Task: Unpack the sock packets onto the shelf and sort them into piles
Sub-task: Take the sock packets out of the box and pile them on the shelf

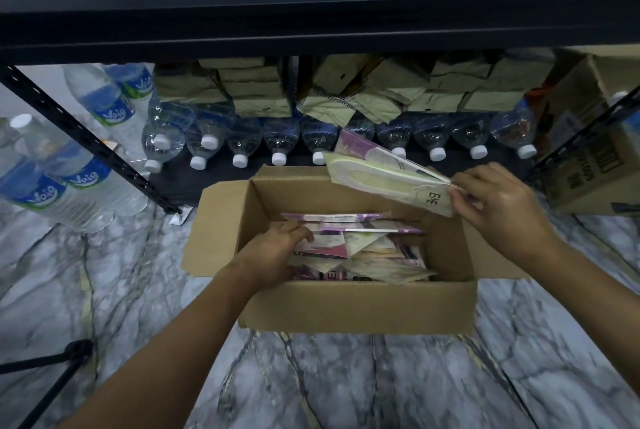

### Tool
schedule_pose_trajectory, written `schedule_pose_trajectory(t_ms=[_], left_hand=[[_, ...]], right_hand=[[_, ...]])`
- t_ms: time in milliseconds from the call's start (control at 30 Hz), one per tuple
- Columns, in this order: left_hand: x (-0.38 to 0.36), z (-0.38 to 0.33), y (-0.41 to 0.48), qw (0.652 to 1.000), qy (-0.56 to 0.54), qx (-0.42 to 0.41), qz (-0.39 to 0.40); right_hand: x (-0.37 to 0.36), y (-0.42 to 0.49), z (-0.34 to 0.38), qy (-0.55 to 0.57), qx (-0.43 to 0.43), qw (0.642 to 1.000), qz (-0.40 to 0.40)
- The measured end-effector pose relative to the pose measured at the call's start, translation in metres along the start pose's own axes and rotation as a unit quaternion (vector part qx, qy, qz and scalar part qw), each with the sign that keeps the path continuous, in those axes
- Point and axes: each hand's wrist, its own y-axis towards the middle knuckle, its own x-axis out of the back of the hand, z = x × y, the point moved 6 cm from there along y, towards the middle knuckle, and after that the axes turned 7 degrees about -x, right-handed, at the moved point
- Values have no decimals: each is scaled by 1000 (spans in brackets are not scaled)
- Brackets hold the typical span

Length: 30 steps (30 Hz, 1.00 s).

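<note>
Cardboard box [346,304]: right hand [498,203] pinches two sock packets [381,175] above, left hand [273,252] grips one packet [323,245] inside.

Half-hidden among packets [374,257]: left fingers [299,234] — side carton [585,137] cut off.

"EVE" on the sock packet [391,182]; "Waig" on the blue labels of the water bottles [116,111]
</note>
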Motion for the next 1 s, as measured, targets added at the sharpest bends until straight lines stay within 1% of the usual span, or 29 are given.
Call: schedule_pose_trajectory(t_ms=[133, 233, 467, 600, 667, 733, 800, 867, 1000], left_hand=[[-3, -4, 11, 998, 12, -54, 11], [-3, -7, 17, 996, 7, -86, 0], [4, -7, 25, 993, -48, -87, -66], [14, -12, 28, 983, -83, -83, -141], [16, -13, 30, 977, -113, -75, -163], [14, -11, 34, 974, -156, -62, -151], [10, -9, 37, 969, -211, -55, -117], [6, -9, 39, 967, -230, -58, -97], [1, -4, 40, 958, -265, -47, -100]], right_hand=[[3, -3, -7, 13, -13, 1000, -6], [4, -6, -10, 28, -23, 999, -14], [5, -10, -12, 47, -36, 998, -23], [6, -9, -14, 55, -43, 997, -29], [7, -9, -15, 55, -39, 997, -36], [9, -9, -16, 57, -38, 997, -40], [10, -9, -17, 61, -38, 997, -38], [10, -10, -18, 62, -41, 997, -38], [10, -11, -19, 61, -42, 996, -41]])
